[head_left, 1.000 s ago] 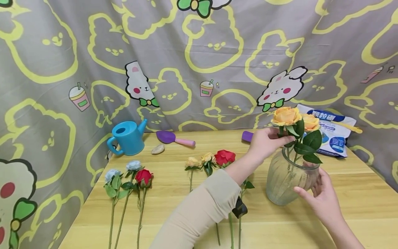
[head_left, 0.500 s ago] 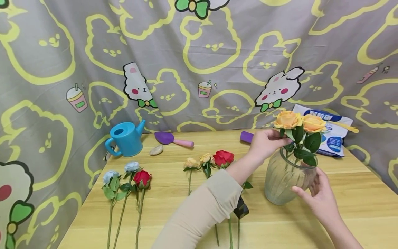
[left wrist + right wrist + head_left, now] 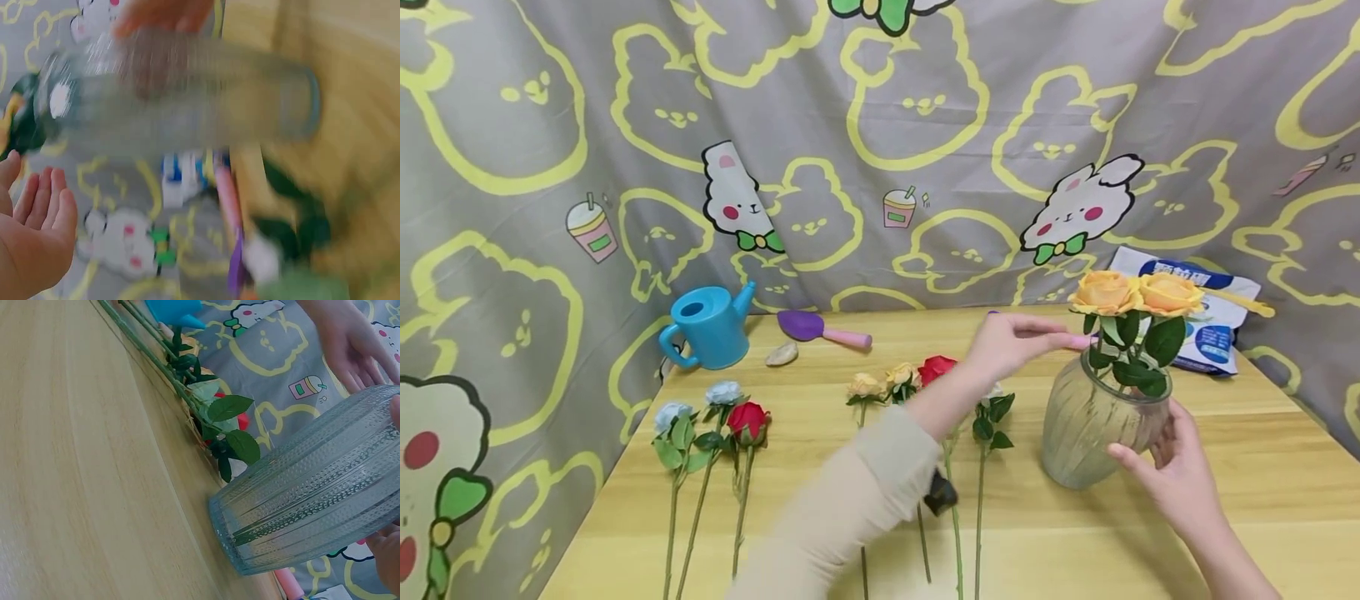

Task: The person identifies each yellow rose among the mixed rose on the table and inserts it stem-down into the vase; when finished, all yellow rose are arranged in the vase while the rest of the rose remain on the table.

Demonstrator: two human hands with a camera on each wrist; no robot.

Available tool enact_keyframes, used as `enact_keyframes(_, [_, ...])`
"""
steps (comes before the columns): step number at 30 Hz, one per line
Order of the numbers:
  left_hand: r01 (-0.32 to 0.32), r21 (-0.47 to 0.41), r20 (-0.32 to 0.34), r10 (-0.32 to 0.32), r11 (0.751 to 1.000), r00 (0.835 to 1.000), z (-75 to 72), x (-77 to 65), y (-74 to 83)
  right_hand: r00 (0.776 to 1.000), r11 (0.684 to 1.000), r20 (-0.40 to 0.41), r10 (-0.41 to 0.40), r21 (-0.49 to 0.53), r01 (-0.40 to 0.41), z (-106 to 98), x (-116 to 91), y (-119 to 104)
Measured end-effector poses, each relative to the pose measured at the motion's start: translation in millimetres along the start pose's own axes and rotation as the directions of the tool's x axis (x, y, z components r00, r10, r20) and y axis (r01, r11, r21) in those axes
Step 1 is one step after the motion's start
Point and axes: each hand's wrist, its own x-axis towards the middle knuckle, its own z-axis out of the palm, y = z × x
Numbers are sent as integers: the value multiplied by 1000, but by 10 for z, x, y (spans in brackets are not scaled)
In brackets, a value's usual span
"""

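A ribbed clear glass vase stands on the table at the right, with two yellow-orange roses and their green leaves above its rim. My right hand holds the vase from its right side, thumb at the front and fingers partly hidden behind the glass. Left of the rim, apart from the roses, is my left hand with fingers extended. In the left wrist view that left hand shows an empty palm beside the blurred vase.
Red and pale yellow roses lie under my left forearm. Two pale blue roses and a red rose lie at left. Behind are a blue watering can, a stone, a purple trowel and a white-blue packet.
My left hand has let go of the yellow-orange rose and moved left, away from the vase. The two blooms now sit side by side. My right hand stays on the vase.
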Motion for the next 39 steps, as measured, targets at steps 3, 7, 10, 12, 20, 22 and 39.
enact_keyframes(3, [-6,52,41,4,999,999,-479,-155,-54,1000,1000,-1,9,-5,-9,4,13,0])
enact_keyframes(7, [87,138,17,-90,987,996,-1120,-402,-299,1000,1000,-1,18,19,-18,8,18,-5])
enact_keyframes(10, [183,181,-40,-178,966,983,-1485,-577,-594,1000,999,4,9,43,-9,0,18,-9])
enact_keyframes(12, [235,206,-66,-226,950,972,-1654,-696,-754,1000,999,10,-2,52,2,-15,21,-15])
enact_keyframes(20, [381,266,-96,-369,885,925,-1846,-996,-1155,1000,999,26,-7,49,6,-23,27,-17])
enact_keyframes(22, [394,310,-71,-392,865,917,-1818,-1031,-1222,1000,999,22,-4,47,3,-13,24,-15])
enact_keyframes(39, [465,413,-93,-472,783,877,-1579,-950,-1414,1000,1000,9,12,-14,-12,-7,8,-4])
